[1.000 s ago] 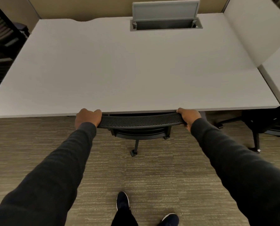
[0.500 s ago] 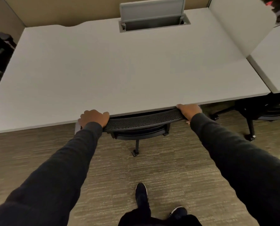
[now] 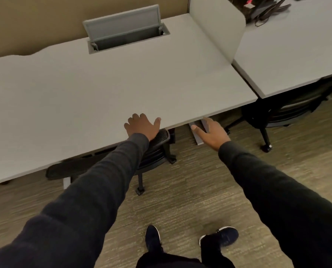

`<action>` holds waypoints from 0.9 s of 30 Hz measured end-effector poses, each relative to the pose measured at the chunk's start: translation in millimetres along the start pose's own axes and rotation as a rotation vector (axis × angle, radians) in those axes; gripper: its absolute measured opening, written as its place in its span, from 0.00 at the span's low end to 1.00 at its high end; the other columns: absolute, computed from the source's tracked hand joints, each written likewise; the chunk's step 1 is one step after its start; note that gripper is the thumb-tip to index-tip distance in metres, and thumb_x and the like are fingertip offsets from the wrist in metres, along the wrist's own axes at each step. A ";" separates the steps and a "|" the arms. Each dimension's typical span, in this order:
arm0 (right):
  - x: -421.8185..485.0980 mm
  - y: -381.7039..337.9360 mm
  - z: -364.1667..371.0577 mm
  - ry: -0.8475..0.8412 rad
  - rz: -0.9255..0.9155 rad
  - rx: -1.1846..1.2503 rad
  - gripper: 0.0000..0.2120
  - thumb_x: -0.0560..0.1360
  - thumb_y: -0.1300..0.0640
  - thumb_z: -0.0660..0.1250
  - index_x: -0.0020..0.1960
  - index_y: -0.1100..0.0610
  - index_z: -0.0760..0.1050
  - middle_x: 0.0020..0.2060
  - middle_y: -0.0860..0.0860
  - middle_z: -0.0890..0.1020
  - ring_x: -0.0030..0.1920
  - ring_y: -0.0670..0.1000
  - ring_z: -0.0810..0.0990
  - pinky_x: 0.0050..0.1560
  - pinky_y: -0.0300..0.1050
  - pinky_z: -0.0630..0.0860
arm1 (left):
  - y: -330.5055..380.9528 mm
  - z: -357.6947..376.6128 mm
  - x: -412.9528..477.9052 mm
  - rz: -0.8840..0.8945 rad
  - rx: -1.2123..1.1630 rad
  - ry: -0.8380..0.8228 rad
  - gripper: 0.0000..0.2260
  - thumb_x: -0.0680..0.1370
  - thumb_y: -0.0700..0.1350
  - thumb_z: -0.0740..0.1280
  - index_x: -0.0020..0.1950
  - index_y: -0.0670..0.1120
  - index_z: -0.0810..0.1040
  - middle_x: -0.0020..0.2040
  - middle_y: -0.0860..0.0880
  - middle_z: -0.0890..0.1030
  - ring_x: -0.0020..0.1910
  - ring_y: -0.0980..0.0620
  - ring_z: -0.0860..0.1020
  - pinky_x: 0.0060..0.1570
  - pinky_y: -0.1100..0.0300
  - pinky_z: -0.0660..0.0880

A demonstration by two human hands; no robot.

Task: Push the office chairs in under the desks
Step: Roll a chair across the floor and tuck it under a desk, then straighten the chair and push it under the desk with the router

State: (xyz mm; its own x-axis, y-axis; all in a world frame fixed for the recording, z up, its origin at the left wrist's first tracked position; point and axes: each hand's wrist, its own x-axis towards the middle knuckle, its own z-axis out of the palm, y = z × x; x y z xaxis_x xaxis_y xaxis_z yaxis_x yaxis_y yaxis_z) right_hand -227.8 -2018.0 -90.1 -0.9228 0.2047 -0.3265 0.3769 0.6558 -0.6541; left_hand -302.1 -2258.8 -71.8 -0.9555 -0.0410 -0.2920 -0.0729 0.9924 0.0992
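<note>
A black mesh office chair (image 3: 75,168) is tucked under the grey desk (image 3: 95,84), with only the top of its backrest and part of its base showing below the front edge. My left hand (image 3: 142,127) hovers open over the right end of the backrest and the desk edge, fingers spread. My right hand (image 3: 211,133) is open in the air to the right of the chair, over the carpet and in front of a grey desk leg. A second black chair (image 3: 289,111) sits partly under the neighbouring desk (image 3: 289,55) on the right.
An open grey cable hatch (image 3: 125,29) is set in the back of the desk. A low white divider (image 3: 217,26) separates the two desks. Dark cables and gear (image 3: 265,8) lie at the far right. My shoes (image 3: 190,238) stand on striped carpet.
Both hands have let go of the chair's backrest and opened. The view has swung to the right, so the chair now lies to the left and the neighbouring desk and chair show more.
</note>
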 end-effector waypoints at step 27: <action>49.5 356.2 -440.9 0.292 0.015 -0.049 0.43 0.74 0.28 0.61 0.79 0.53 0.58 0.74 0.60 0.67 0.73 0.60 0.68 0.71 0.61 0.68 | 632.2 83.1 -40.9 0.328 -0.291 0.029 0.40 0.77 0.73 0.49 0.68 0.42 0.75 0.65 0.40 0.76 0.64 0.38 0.75 0.62 0.40 0.73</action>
State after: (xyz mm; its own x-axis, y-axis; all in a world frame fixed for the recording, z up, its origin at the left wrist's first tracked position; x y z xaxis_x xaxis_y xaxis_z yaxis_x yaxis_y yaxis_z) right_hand -174.6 -1453.9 -38.5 -0.9040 0.4099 -0.1212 0.3927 0.6843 -0.6144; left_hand -285.3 -1620.0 -76.2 -0.9488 0.2632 -0.1745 0.1618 0.8797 0.4472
